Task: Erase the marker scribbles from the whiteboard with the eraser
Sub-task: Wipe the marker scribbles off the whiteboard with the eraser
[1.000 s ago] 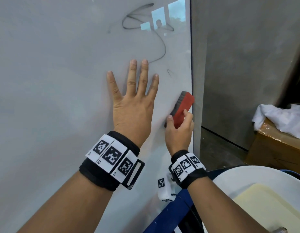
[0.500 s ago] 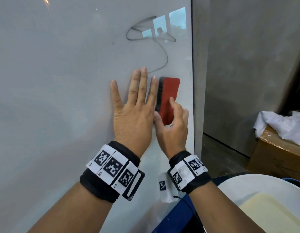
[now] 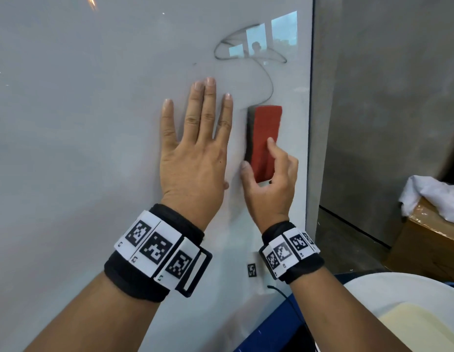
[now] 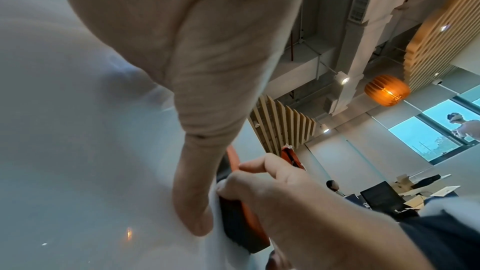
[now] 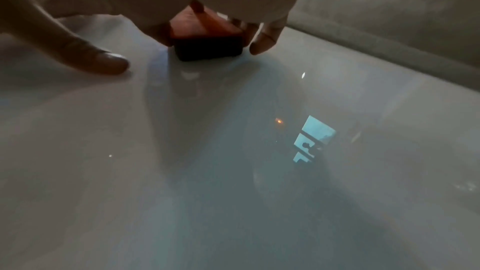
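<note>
A red eraser [image 3: 265, 138] with a dark felt side stands upright against the whiteboard [image 3: 93, 148], near the board's right edge. My right hand [image 3: 268, 174] grips its lower half, thumb on the left side, index finger on the red back. Black marker scribbles [image 3: 248, 55] loop above the eraser, and a thin line runs down to its top. My left hand [image 3: 195, 146] lies flat on the board just left of the eraser, fingers straight and spread. The right wrist view shows the eraser [image 5: 207, 46] pressed to the board between my fingers. In the left wrist view the eraser [image 4: 241, 223] sits beside my left thumb.
The whiteboard's right edge [image 3: 311, 123] lies just right of the eraser, with a grey wall [image 3: 386, 97] beyond. A cardboard box [image 3: 429, 245] with a white cloth [image 3: 434, 196] stands at the right. A white round object [image 3: 398, 295] and a blue frame [image 3: 271, 331] are below right.
My right hand has moved the eraser up and left from the board's right edge, turned it upright, and brought it beside my left hand. The small mark near the edge is gone.
</note>
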`<act>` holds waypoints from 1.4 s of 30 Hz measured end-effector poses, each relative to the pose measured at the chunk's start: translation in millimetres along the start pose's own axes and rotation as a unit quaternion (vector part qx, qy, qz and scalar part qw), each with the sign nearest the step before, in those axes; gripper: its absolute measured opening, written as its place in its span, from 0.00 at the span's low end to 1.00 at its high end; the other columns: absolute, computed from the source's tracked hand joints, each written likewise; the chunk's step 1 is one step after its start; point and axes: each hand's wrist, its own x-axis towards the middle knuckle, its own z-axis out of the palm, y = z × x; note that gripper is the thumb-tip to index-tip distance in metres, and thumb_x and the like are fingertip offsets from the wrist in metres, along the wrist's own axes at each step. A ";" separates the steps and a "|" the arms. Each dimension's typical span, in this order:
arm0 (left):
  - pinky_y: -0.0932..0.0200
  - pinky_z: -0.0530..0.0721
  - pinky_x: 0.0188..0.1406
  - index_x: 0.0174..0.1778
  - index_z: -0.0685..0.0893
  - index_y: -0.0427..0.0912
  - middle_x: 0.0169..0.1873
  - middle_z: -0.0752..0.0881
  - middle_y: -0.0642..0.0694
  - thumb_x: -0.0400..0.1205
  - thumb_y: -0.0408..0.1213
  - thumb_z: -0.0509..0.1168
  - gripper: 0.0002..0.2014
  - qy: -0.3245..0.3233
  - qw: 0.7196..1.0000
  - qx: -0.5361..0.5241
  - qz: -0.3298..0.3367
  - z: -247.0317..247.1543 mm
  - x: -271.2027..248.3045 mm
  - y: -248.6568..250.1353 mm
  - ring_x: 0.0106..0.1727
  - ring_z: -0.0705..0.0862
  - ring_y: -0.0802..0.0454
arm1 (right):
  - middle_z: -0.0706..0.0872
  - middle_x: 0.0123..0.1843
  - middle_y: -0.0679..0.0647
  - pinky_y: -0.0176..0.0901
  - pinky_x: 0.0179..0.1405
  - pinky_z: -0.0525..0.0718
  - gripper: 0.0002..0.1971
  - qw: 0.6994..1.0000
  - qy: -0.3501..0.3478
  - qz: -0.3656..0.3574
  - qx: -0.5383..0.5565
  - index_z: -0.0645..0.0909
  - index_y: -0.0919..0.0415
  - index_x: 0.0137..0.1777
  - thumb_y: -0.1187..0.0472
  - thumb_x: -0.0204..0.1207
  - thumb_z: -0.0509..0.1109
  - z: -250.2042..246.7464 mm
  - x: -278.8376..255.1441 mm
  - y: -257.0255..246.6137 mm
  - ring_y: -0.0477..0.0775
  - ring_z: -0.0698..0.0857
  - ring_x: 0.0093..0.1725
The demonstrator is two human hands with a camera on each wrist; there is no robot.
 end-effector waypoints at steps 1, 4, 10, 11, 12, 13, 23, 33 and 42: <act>0.31 0.32 0.77 0.85 0.30 0.39 0.84 0.32 0.33 0.71 0.65 0.72 0.66 0.000 1.000 -0.003 0.004 0.5 -0.1 -0.6 0.86 0.33 0.38 | 0.72 0.61 0.51 0.55 0.48 0.89 0.30 1.000 0.013 0.024 0.013 0.72 0.49 0.75 0.45 0.73 0.72 2.0 0.5 -1.3 0.58 0.81 0.59; 0.31 0.32 0.77 0.86 0.31 0.40 0.85 0.33 0.34 0.74 0.63 0.71 0.63 0.015 1.000 -0.016 0.006 1.9 0.5 -1.5 0.86 0.34 0.38 | 0.71 0.61 0.51 0.54 0.49 0.89 0.30 0.999 0.017 0.039 0.033 0.72 0.49 0.75 0.46 0.73 0.73 11.1 -8.1 -13.7 0.58 0.82 0.58; 0.31 0.32 0.78 0.86 0.32 0.45 0.85 0.34 0.34 0.75 0.63 0.70 0.60 0.031 0.999 -0.039 0.019 2.7 0.3 -3.1 0.86 0.35 0.38 | 0.70 0.60 0.47 0.55 0.45 0.89 0.29 0.999 -0.026 -0.021 0.007 0.72 0.49 0.74 0.47 0.73 0.73 0.8 -8.7 -12.4 0.55 0.80 0.58; 0.31 0.33 0.78 0.87 0.33 0.45 0.85 0.35 0.34 0.75 0.62 0.70 0.59 0.033 0.998 -0.041 0.021 3.4 0.4 -3.0 0.86 0.35 0.38 | 0.70 0.61 0.47 0.56 0.47 0.89 0.29 1.000 -0.019 -0.009 0.010 0.72 0.49 0.74 0.48 0.73 0.73 2.3 -9.7 -14.8 0.56 0.79 0.59; 0.31 0.33 0.78 0.87 0.34 0.46 0.85 0.36 0.34 0.75 0.61 0.69 0.58 0.034 0.998 -0.045 0.022 3.5 0.5 -3.2 0.87 0.36 0.38 | 0.71 0.61 0.48 0.56 0.49 0.88 0.29 1.000 -0.010 0.006 0.015 0.73 0.50 0.74 0.49 0.73 0.73 4.3 -11.9 -19.2 0.56 0.78 0.60; 0.30 0.35 0.78 0.87 0.36 0.46 0.86 0.38 0.34 0.77 0.58 0.69 0.56 0.037 0.998 -0.052 0.025 2.7 0.2 -3.6 0.87 0.38 0.37 | 0.72 0.62 0.49 0.56 0.52 0.87 0.29 1.000 -0.002 0.017 0.018 0.74 0.51 0.74 0.52 0.73 0.74 6.4 -15.1 -24.1 0.56 0.77 0.61; 0.17 0.52 0.76 0.73 0.77 0.46 0.73 0.76 0.43 0.78 0.35 0.52 0.26 0.056 0.981 -0.010 0.185 -11.5 -3.9 -21.4 0.82 0.64 0.40 | 0.77 0.71 0.55 0.44 0.69 0.78 0.31 0.987 -0.133 -0.066 0.053 0.72 0.61 0.73 0.66 0.71 0.78 -14.8 -14.7 -29.0 0.56 0.76 0.70; 0.29 0.69 0.71 0.60 0.78 0.44 0.56 0.78 0.44 0.75 0.53 0.71 0.23 0.189 0.982 -0.013 -0.023 -9.9 0.8 -43.5 0.57 0.71 0.43 | 0.55 0.88 0.53 0.52 0.85 0.53 0.42 0.990 -0.125 0.050 -0.029 0.54 0.48 0.87 0.42 0.79 0.72 -10.6 23.0 -26.7 0.52 0.51 0.86; 0.20 0.56 0.76 0.66 0.77 0.46 0.55 0.77 0.43 0.73 0.56 0.74 0.29 0.196 0.979 -0.032 -0.054 -13.2 10.3 -38.4 0.56 0.69 0.41 | 0.46 0.89 0.52 0.48 0.81 0.46 0.40 0.986 -0.151 0.035 -0.059 0.52 0.38 0.86 0.33 0.78 0.65 -4.3 20.8 -33.1 0.52 0.45 0.87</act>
